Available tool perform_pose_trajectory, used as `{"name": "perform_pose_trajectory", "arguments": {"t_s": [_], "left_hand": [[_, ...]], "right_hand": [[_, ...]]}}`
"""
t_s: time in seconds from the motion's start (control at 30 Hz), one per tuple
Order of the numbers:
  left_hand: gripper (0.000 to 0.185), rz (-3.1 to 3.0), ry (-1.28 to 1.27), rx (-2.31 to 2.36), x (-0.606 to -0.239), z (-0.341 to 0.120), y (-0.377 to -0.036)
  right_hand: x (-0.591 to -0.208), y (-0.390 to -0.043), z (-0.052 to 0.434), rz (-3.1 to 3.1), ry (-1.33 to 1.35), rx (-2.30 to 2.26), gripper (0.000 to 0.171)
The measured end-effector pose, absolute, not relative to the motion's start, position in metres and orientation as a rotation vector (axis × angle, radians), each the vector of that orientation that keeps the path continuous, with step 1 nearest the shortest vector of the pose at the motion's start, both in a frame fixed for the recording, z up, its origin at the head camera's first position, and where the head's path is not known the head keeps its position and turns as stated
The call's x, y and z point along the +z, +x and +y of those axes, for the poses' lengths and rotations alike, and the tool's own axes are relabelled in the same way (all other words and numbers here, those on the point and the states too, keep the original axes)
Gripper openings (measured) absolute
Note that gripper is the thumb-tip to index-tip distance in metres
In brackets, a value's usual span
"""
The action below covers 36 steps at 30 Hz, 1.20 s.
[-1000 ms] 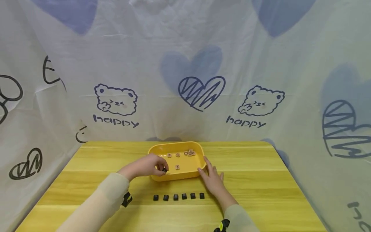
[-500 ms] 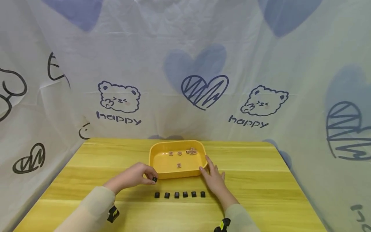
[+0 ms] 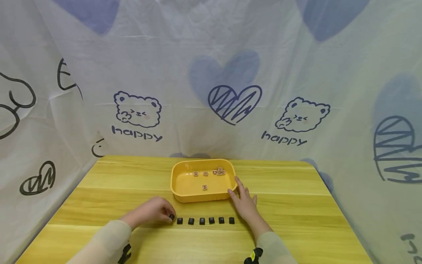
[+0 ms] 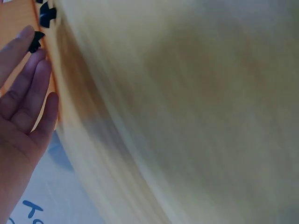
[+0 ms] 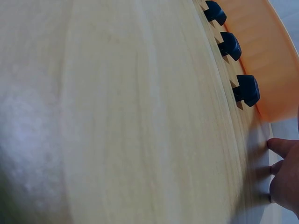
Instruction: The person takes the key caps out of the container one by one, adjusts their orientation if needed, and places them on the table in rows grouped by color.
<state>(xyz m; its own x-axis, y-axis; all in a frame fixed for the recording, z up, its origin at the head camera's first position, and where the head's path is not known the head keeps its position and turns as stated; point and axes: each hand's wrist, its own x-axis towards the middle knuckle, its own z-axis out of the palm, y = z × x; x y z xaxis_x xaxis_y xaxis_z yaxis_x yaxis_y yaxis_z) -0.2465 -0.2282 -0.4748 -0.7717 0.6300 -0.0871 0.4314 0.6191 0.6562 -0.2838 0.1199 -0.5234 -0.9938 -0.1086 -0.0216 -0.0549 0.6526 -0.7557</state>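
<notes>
My left hand (image 3: 155, 212) lies low on the yellow wooden table (image 3: 99, 183), pinching a small black piece (image 3: 171, 217) at its fingertips. That piece sits at the left end of a row of several black pieces (image 3: 202, 220). In the left wrist view the same black piece (image 4: 35, 42) shows by my fingertips (image 4: 23, 39). My right hand (image 3: 244, 205) rests flat with straight fingers, touching the right front corner of the yellow tray (image 3: 184, 183). The right wrist view shows three black pieces (image 5: 246, 90) beside the tray (image 5: 261, 51).
Several small tan pieces (image 3: 217, 171) lie inside the tray, mostly at its far right. A white cloth printed with bears and hearts (image 3: 211, 91) hangs behind and around the table. Bare tabletop stretches to both sides of the tray.
My left hand drew back from the tray's front edge, carrying a black piece down to the left end of the row. The right hand stayed by the tray.
</notes>
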Motion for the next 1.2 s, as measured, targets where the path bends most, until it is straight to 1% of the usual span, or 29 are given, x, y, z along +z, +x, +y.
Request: {"name": "perform_pose_trajectory", "arguments": {"t_s": [0.43,0.93,1.07,1.2], "left_hand": [[0.015,2.572,0.766,0.843,-0.486,-0.225,-0.249],[0.013,2.586,0.781,0.796,-0.49,-0.231,-0.25],[0.016,2.56,0.804,0.811,-0.488,-0.232,-0.249],[0.023,2.56,0.802,0.834,-0.481,-0.233,-0.247]], "right_hand": [[-0.524,-0.283,0.12,2.791,-0.132,-1.286,0.067],[-0.523,-0.284,0.12,2.782,-0.122,-1.305,0.066],[-0.523,-0.284,0.12,2.782,-0.123,-1.309,0.066],[-0.523,-0.283,0.12,2.783,-0.125,-1.303,0.066]]}}
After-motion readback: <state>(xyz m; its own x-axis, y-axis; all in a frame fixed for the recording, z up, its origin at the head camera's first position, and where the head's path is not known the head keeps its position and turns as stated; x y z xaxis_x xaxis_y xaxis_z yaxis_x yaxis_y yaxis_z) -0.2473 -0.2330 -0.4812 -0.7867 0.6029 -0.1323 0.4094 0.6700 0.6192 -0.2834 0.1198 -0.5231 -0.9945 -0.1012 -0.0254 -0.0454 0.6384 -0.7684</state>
